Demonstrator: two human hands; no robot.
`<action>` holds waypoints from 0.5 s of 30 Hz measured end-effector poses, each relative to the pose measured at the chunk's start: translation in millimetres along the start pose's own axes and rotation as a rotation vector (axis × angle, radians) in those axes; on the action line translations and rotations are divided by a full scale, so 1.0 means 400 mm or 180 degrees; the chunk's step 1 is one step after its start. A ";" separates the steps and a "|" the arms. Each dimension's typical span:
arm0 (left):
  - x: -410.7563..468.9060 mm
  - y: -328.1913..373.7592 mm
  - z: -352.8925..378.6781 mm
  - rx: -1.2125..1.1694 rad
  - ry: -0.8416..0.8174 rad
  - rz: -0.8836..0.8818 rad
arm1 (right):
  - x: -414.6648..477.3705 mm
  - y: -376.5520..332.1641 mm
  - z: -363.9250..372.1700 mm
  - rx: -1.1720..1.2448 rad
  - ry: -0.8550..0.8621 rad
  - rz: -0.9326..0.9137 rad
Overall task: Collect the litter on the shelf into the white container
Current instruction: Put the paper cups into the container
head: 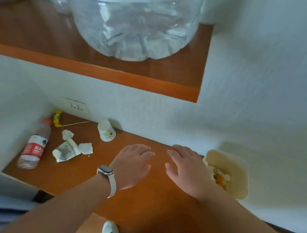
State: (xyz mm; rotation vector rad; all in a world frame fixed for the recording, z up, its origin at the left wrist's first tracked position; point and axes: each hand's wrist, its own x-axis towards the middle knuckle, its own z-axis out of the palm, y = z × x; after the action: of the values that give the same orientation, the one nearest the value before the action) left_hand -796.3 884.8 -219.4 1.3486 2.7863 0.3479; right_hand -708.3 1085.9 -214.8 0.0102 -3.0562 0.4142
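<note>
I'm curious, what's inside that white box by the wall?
The open white foam container already holds food scraps: something orange-yellow with white bits. The right hand covers its near-left edge, so anything there is hidden.

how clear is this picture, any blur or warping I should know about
Head view: wide-angle warping bends the upper shelf and balloons the big water jug; soft motion blur throughout, worst at the left edge; the small bottle, tissues and both hands, left hand, right hand, stay readable; even light, faint shadows.
</note>
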 end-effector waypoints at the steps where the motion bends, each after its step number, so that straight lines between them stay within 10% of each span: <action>1: -0.019 -0.024 -0.004 0.0036 0.0014 -0.0078 | 0.017 -0.019 0.010 -0.0054 -0.0058 -0.0070; 15: -0.253 -0.394 0.004 0.0135 -0.0388 -0.1143 | 0.242 -0.297 0.158 -0.0564 -0.0884 -0.0614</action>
State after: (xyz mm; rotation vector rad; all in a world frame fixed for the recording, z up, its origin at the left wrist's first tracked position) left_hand -854.4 711.9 -261.4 0.8161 2.8658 0.1863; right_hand -806.9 954.5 -238.4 0.3823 -3.3078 0.1383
